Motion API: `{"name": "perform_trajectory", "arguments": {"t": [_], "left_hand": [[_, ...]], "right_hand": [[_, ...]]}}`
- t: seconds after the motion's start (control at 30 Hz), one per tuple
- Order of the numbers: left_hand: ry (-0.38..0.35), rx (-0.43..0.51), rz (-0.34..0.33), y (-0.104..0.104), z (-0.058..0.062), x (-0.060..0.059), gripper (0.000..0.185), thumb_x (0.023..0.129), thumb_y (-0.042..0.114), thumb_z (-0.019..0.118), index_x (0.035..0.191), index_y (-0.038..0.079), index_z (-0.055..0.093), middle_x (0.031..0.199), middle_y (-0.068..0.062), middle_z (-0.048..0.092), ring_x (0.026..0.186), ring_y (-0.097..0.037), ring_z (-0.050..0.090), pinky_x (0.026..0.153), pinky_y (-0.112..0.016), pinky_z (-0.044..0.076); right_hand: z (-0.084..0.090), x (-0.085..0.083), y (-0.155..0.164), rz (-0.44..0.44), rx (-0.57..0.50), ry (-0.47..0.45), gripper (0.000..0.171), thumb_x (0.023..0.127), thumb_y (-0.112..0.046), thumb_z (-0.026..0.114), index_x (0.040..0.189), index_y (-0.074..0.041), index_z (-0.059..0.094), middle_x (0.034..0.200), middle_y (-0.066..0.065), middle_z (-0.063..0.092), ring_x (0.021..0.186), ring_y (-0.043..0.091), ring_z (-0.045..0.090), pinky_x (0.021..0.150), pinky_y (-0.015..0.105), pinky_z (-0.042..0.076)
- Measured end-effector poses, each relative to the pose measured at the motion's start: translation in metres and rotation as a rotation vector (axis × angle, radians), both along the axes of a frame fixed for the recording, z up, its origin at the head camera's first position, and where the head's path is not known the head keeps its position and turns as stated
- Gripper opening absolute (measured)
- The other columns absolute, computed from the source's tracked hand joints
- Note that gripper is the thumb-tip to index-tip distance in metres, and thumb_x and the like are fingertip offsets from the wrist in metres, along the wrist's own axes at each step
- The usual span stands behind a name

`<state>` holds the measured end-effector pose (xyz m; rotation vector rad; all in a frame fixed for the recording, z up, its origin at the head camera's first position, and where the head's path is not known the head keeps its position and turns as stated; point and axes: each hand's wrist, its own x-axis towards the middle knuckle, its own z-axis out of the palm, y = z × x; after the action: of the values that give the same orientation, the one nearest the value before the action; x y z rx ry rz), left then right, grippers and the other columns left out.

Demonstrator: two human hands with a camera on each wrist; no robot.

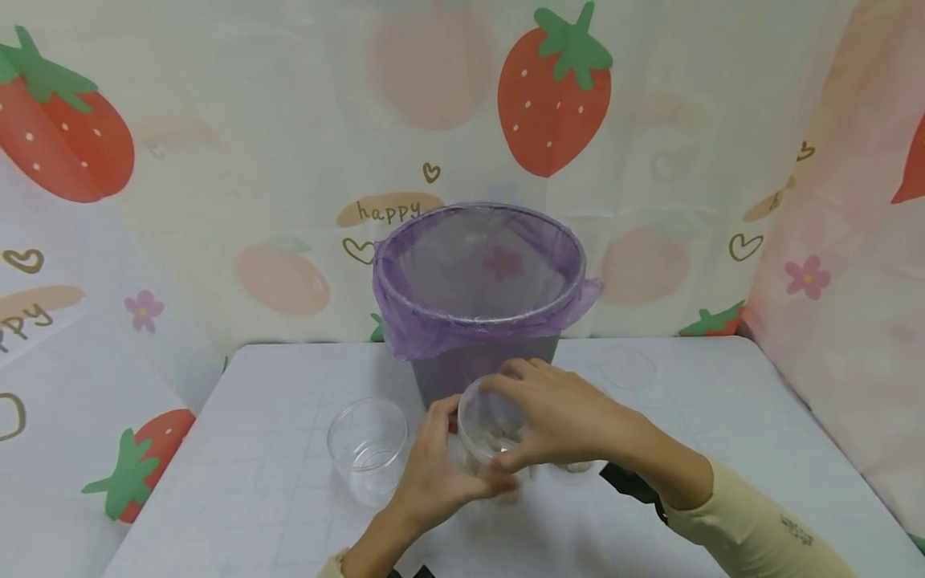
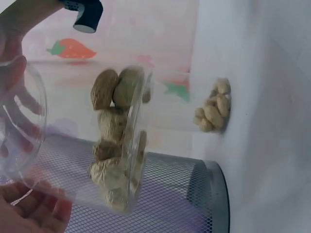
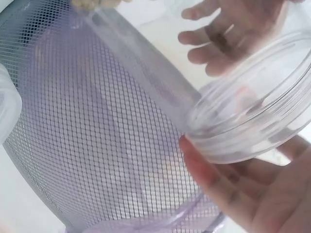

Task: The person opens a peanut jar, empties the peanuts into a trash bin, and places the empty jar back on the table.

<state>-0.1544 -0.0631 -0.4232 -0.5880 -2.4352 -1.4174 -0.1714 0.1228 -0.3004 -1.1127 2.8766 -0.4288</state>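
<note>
both hands grip cup (image 1: 490,429) of peanuts (image 2: 114,141) | left hand (image 1: 441,474) under, right hand (image 1: 564,417) over rim | cup tipped sideways, above table (image 1: 723,449) near front edge | bin (image 1: 480,297) just behind

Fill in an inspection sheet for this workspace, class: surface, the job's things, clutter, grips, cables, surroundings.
Surface: white table, pale grid lines.
Job's things: clear plastic cup tilted, holding peanuts in shell; mesh bin with purple liner just behind it.
Clutter: empty clear cup standing left of the hands; small heap of peanuts on the table; faint clear round item beyond the right hand.
Grips: left hand and right hand both hold the tilted cup.
Cables: nothing seen.
Surroundings: strawberry-print cloth behind and at both sides.
</note>
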Motion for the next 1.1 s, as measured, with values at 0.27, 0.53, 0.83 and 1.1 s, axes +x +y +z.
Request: {"name": "perform_trajectory", "arguments": {"t": [0.27,0.53,0.83,1.1], "left_hand": [[-0.133,0.031,-0.146,-0.007,0.006,0.003,0.094,0.058,0.038,0.093,0.135,0.019,0.043,0.127,0.007,0.052,0.108,-0.014,0.054,0.093,-0.029,0.048],[-0.186,0.018,-0.154,-0.012,0.001,0.002,0.097,0.057,0.034,0.094,0.137,0.017,0.042,0.131,0.004,0.051,0.114,-0.015,0.054,0.097,-0.031,0.048],[-0.163,0.034,-0.141,-0.011,0.000,0.000,0.099,0.059,0.036,0.093,0.139,0.015,0.039,0.133,0.001,0.049,0.118,-0.017,0.052,0.102,-0.035,0.047],[-0.166,0.039,-0.123,-0.010,0.000,0.000,0.099,0.059,0.034,0.094,0.139,0.014,0.040,0.133,0.002,0.048,0.118,-0.015,0.052,0.103,-0.035,0.047]], "right_hand": [[0.012,-0.001,0.014,0.145,0.010,-0.027,0.066,0.068,-0.044,0.084,0.127,-0.026,0.060,0.128,0.000,0.056,0.111,0.016,0.055,0.089,0.038,0.052],[0.024,-0.003,0.024,0.196,-0.049,0.043,0.069,0.067,-0.043,0.087,0.127,-0.026,0.059,0.134,0.004,0.054,0.119,0.024,0.056,0.095,0.047,0.051],[0.019,-0.007,0.024,0.168,-0.047,-0.001,0.071,0.071,-0.046,0.084,0.132,-0.023,0.057,0.136,0.008,0.053,0.118,0.028,0.057,0.095,0.048,0.051],[0.016,-0.008,0.025,0.153,-0.044,-0.010,0.071,0.071,-0.047,0.084,0.132,-0.022,0.057,0.136,0.008,0.053,0.119,0.028,0.057,0.094,0.048,0.051]]}}
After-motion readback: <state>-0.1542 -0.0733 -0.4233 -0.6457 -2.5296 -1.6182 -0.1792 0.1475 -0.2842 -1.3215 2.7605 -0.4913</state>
